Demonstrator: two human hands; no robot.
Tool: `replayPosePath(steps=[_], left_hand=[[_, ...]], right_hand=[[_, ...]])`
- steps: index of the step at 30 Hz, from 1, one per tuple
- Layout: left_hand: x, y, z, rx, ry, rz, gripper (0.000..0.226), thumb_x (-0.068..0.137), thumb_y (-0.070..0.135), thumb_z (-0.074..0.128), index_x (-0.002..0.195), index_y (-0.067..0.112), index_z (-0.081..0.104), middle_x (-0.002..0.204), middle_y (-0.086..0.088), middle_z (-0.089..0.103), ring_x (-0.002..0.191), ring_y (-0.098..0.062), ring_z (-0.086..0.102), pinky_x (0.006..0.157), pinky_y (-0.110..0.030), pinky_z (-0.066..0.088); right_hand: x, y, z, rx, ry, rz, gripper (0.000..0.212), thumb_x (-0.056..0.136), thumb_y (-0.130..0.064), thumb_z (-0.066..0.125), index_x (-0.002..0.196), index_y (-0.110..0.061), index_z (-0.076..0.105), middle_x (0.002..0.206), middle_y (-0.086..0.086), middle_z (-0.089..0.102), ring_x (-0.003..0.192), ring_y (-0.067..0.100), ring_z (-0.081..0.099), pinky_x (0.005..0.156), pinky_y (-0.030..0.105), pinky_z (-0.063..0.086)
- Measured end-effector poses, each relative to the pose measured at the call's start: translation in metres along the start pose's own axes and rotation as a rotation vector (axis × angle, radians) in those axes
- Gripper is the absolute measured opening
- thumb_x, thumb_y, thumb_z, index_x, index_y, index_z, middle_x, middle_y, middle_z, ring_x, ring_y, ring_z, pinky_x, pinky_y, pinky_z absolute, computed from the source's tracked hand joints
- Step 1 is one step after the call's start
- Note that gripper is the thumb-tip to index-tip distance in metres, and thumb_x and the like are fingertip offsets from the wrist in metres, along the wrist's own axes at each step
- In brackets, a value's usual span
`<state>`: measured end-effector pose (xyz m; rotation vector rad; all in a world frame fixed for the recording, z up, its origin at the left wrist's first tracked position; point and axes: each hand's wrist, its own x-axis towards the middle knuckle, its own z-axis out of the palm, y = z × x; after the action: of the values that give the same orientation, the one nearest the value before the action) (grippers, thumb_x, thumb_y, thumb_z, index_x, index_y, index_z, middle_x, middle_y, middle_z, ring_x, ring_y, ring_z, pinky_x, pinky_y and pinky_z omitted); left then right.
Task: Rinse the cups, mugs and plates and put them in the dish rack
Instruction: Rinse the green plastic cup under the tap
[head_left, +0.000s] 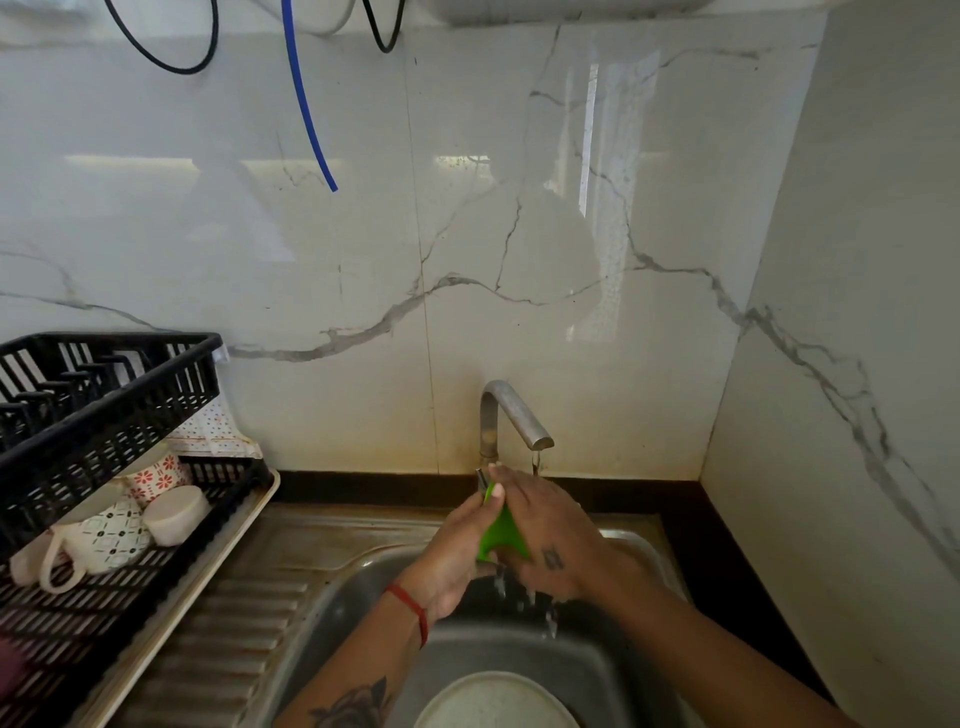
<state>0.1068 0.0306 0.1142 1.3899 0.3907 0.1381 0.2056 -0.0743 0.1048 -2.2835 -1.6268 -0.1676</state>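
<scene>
Under the running tap (511, 415) my left hand (457, 551) grips a green-handled utensil (501, 532) with a metal tip, thumb pressed on its upper end. My right hand (550, 535) lies flat against the utensil's other side, fingers straight, water dripping off below. A pale plate (493, 701) lies in the steel sink (623, 670) beneath my arms. The black two-tier dish rack (104, 415) stands at the left; its lower tier holds patterned mugs (98, 540), a red-flowered cup (158, 475) and a plain white cup (176, 512), all lying on their sides or upturned.
The ribbed steel drainboard (249, 613) lies between rack and basin. A cream tray (171, 603) sits under the rack. Marble-look tile walls close in behind and on the right. A blue hose (309, 114) and black cables hang on the wall above.
</scene>
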Motion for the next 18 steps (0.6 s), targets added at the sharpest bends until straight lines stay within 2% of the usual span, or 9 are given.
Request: replayPosePath(steps=[3, 5, 9, 11, 13, 16, 18], left_hand=[[0.0, -0.004, 0.001, 0.005, 0.06, 0.01, 0.039, 0.096, 0.05, 0.042, 0.12, 0.026, 0.061, 0.115, -0.003, 0.067, 0.109, -0.021, 0.06, 0.093, -0.039, 0.047], [0.0, -0.004, 0.001, 0.007, 0.098, 0.015, 0.037, 0.096, 0.047, 0.043, 0.116, 0.023, 0.064, 0.112, -0.004, 0.068, 0.107, -0.02, 0.061, 0.091, -0.035, 0.047], [0.0, -0.002, -0.001, 0.036, 0.08, 0.023, 0.03, 0.099, 0.032, 0.046, 0.113, 0.018, 0.068, 0.107, 0.0, 0.073, 0.11, -0.018, 0.061, 0.103, -0.036, 0.04], [0.001, -0.003, -0.001, 0.042, 0.083, 0.024, 0.027, 0.099, 0.024, 0.047, 0.111, 0.012, 0.068, 0.108, -0.006, 0.072, 0.108, -0.021, 0.061, 0.099, -0.035, 0.041], [0.004, -0.004, -0.003, 0.018, 0.119, 0.01, 0.025, 0.098, 0.016, 0.046, 0.109, 0.005, 0.065, 0.111, -0.014, 0.068, 0.104, -0.025, 0.06, 0.095, -0.035, 0.042], [0.006, -0.002, -0.003, -0.063, 0.088, -0.006, 0.024, 0.097, 0.01, 0.045, 0.113, 0.008, 0.064, 0.109, -0.014, 0.068, 0.095, -0.023, 0.063, 0.078, -0.031, 0.05], [0.004, -0.001, -0.002, -0.077, 0.096, -0.017, 0.023, 0.099, 0.012, 0.045, 0.113, 0.015, 0.063, 0.111, -0.01, 0.069, 0.1, -0.023, 0.065, 0.081, -0.032, 0.052]], right_hand=[[0.001, 0.003, -0.001, 0.018, 0.013, -0.054, 0.09, 0.087, -0.044, 0.062, 0.153, -0.017, 0.008, 0.16, 0.0, 0.012, 0.147, 0.015, 0.011, 0.119, 0.033, 0.012], [0.005, 0.008, -0.012, 0.068, -0.057, -0.035, 0.094, 0.083, -0.052, 0.065, 0.153, -0.024, 0.008, 0.159, -0.004, 0.016, 0.145, 0.014, 0.019, 0.114, 0.031, 0.016], [0.009, 0.026, -0.039, 0.322, -0.249, 0.23, 0.103, 0.071, -0.061, 0.072, 0.151, -0.035, 0.012, 0.149, -0.003, 0.039, 0.132, 0.02, 0.042, 0.106, 0.035, 0.037], [0.008, 0.027, -0.04, 0.262, -0.282, 0.245, 0.099, 0.072, -0.063, 0.07, 0.15, -0.035, 0.016, 0.144, 0.001, 0.045, 0.127, 0.023, 0.048, 0.102, 0.034, 0.041], [0.005, 0.021, -0.028, 0.065, -0.195, 0.192, 0.097, 0.074, -0.069, 0.063, 0.15, -0.03, 0.016, 0.143, 0.004, 0.045, 0.123, 0.024, 0.05, 0.102, 0.035, 0.041], [0.0, 0.009, -0.007, -0.157, -0.064, 0.014, 0.09, 0.082, -0.065, 0.054, 0.151, -0.025, 0.012, 0.153, 0.007, 0.029, 0.136, 0.025, 0.034, 0.111, 0.039, 0.028], [-0.001, 0.004, 0.003, -0.217, -0.061, -0.061, 0.089, 0.087, -0.058, 0.051, 0.152, -0.024, 0.003, 0.16, 0.008, 0.002, 0.145, 0.029, 0.012, 0.114, 0.047, 0.019]])
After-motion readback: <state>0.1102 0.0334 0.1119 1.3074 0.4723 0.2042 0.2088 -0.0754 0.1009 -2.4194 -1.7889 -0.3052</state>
